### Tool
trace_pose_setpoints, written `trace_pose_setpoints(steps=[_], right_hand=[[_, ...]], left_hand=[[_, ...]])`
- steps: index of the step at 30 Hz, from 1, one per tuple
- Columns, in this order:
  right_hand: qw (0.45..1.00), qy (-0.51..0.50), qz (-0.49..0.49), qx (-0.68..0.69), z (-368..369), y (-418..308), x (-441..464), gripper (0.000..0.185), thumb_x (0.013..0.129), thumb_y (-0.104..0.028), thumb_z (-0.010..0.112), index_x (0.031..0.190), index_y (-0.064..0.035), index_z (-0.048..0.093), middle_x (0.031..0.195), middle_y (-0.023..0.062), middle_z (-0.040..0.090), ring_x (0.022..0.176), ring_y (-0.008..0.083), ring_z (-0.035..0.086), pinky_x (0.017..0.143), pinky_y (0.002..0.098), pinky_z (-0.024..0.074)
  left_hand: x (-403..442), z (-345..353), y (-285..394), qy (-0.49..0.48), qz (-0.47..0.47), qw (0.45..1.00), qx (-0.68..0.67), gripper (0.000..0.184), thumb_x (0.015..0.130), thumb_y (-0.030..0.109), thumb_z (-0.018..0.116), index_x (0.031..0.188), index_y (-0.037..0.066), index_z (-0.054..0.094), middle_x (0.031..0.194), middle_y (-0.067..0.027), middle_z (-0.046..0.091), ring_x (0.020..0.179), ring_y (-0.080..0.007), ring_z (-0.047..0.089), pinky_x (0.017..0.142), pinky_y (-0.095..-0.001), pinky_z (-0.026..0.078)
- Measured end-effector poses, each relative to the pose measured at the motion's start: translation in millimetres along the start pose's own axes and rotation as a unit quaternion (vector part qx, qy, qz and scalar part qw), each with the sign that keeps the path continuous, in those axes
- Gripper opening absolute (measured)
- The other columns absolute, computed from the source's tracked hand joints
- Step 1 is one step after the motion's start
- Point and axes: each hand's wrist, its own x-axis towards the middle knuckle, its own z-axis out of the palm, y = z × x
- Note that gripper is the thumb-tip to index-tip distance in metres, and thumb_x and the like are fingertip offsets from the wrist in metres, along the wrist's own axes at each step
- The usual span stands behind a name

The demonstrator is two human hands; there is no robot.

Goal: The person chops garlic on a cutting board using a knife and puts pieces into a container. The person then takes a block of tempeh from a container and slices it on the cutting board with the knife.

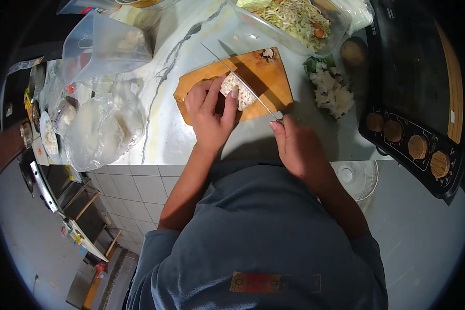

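left hand [210, 111] gripping 1 pale speckled block [245, 99], on wooden board [281, 77] | block just right of that hand | right hand [300, 150] closed round knife [261, 102] | blade slanting along block's far right side

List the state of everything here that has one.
Left hand: fingers and thumb steadying the block
Right hand: closed around the knife's handle
Knife: blade across the block
Speckled block: on the board; cut depth unclear
Cutting board: flat, dark-marked at one end
Vegetable container: open, filled
White pieces: loosely heaped
Plastic bags: crumpled
Cooker: on or off, cannot tell
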Motion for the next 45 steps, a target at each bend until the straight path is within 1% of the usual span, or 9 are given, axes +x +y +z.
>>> trace_pose_setpoints(steps=[10, 13, 23, 25, 28, 39, 45], right_hand=[[1.000, 0.000, -0.005, 0.006, 2.8, 0.8, 3.3, 0.038, 0.105, -0.034, 0.053, 0.094, 0.0019, 0.056, 0.076, 0.0298, 0.066, 0.076, 0.0503, 0.066, 0.069, 0.0583, 0.0512], [1.000, -0.012, 0.013, 0.000, 2.7, 0.2, 4.4, 0.037, 0.105, -0.034, 0.053, 0.095, 0.0017, 0.056, 0.076, 0.0298, 0.066, 0.077, 0.0505, 0.066, 0.069, 0.0584, 0.0513], [1.000, -0.002, 0.003, 0.011, 9.5, 4.7, 7.3, 0.038, 0.105, -0.034, 0.053, 0.095, 0.0018, 0.056, 0.076, 0.0295, 0.066, 0.076, 0.0504, 0.066, 0.069, 0.0585, 0.0510], [1.000, 0.000, 0.001, 0.015, 10.5, 5.2, 7.3, 0.038, 0.105, -0.035, 0.053, 0.095, 0.0017, 0.056, 0.076, 0.0295, 0.066, 0.076, 0.0504, 0.066, 0.069, 0.0585, 0.0509], [1.000, 0.002, -0.002, 0.014, 10.3, 5.0, 8.1, 0.037, 0.105, -0.034, 0.053, 0.096, 0.0019, 0.056, 0.077, 0.0295, 0.066, 0.077, 0.0503, 0.066, 0.069, 0.0585, 0.0509], [0.999, -0.009, 0.020, 0.024, 13.1, 4.9, 8.7, 0.038, 0.105, -0.035, 0.052, 0.096, 0.0015, 0.056, 0.080, 0.0301, 0.067, 0.080, 0.0511, 0.066, 0.071, 0.0586, 0.0510], [0.999, 0.001, 0.015, 0.033, 16.9, 7.2, 9.8, 0.037, 0.105, -0.035, 0.053, 0.097, 0.0014, 0.056, 0.078, 0.0295, 0.067, 0.079, 0.0511, 0.066, 0.070, 0.0585, 0.0511]], left_hand=[[0.2, -0.5, -0.1, -0.005, -0.001, 1.000, 0.003, 0.034, 0.087, 0.019, 0.074, 0.117, 0.004, 0.071, 0.100, -0.0100, 0.063, 0.098, -0.0285, 0.059, 0.090, -0.0401, 0.040], [-0.6, 1.1, -1.0, 0.002, 0.004, 1.000, -0.001, 0.034, 0.086, 0.018, 0.074, 0.118, 0.004, 0.071, 0.099, -0.0097, 0.063, 0.098, -0.0283, 0.059, 0.089, -0.0401, 0.040], [-2.0, 0.0, 0.1, -0.002, 0.000, 1.000, 0.001, 0.036, 0.085, 0.016, 0.076, 0.119, 0.003, 0.071, 0.097, -0.0096, 0.062, 0.096, -0.0283, 0.058, 0.087, -0.0404, 0.040], [-2.6, -0.6, 0.8, -0.003, 0.005, 1.000, 0.001, 0.036, 0.089, 0.009, 0.072, 0.124, 0.003, 0.069, 0.101, -0.0113, 0.063, 0.099, -0.0279, 0.058, 0.091, -0.0380, 0.043], [-4.8, 1.4, -2.0, -0.004, 0.003, 1.000, -0.006, 0.038, 0.089, 0.007, 0.072, 0.126, 0.000, 0.069, 0.102, -0.0119, 0.064, 0.099, -0.0274, 0.057, 0.090, -0.0372, 0.044], [-6.6, 2.5, -3.2, -0.005, 0.004, 1.000, -0.011, 0.043, 0.089, 0.006, 0.072, 0.131, -0.001, 0.066, 0.102, -0.0130, 0.064, 0.101, -0.0275, 0.057, 0.091, -0.0368, 0.045], [-6.2, 2.3, -2.4, -0.008, 0.003, 1.000, -0.007, 0.045, 0.089, 0.006, 0.072, 0.133, -0.001, 0.065, 0.101, -0.0131, 0.063, 0.102, -0.0282, 0.057, 0.092, -0.0374, 0.044]])
